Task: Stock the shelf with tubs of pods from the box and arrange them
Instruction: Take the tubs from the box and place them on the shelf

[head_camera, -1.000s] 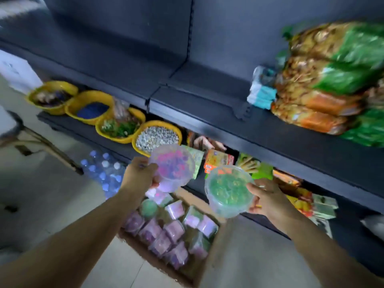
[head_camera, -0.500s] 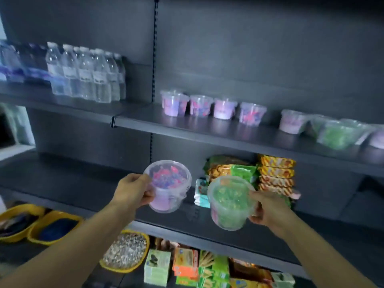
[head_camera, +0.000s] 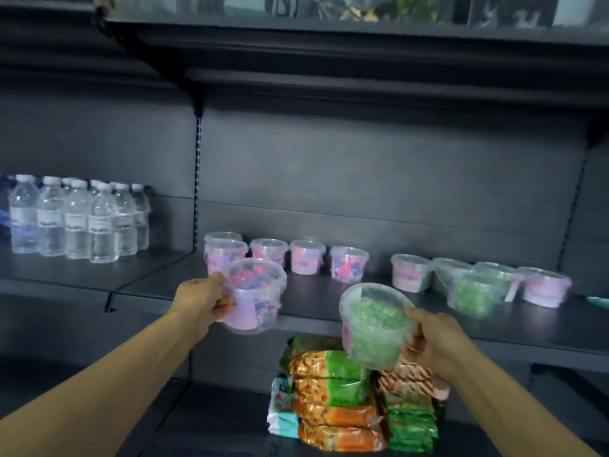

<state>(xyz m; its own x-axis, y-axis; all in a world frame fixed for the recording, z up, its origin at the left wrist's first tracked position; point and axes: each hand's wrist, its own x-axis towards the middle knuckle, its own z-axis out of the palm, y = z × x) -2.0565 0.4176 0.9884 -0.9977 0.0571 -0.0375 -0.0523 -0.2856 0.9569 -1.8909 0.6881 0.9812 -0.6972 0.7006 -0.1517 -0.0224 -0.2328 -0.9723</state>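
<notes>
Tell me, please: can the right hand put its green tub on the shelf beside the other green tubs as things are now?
Probably yes. The right hand holds the green tub just before the shelf edge, near the green tubs. Bare shelf lies in front of them, and nothing stands between.

No text readable. Water bottles (head_camera: 79, 222) carry white labels, print blurred. Pink tubs (head_camera: 306, 257) show faint marks, illegible. Snack packets (head_camera: 333, 390) have patterned wrappers, no legible brand.
</notes>
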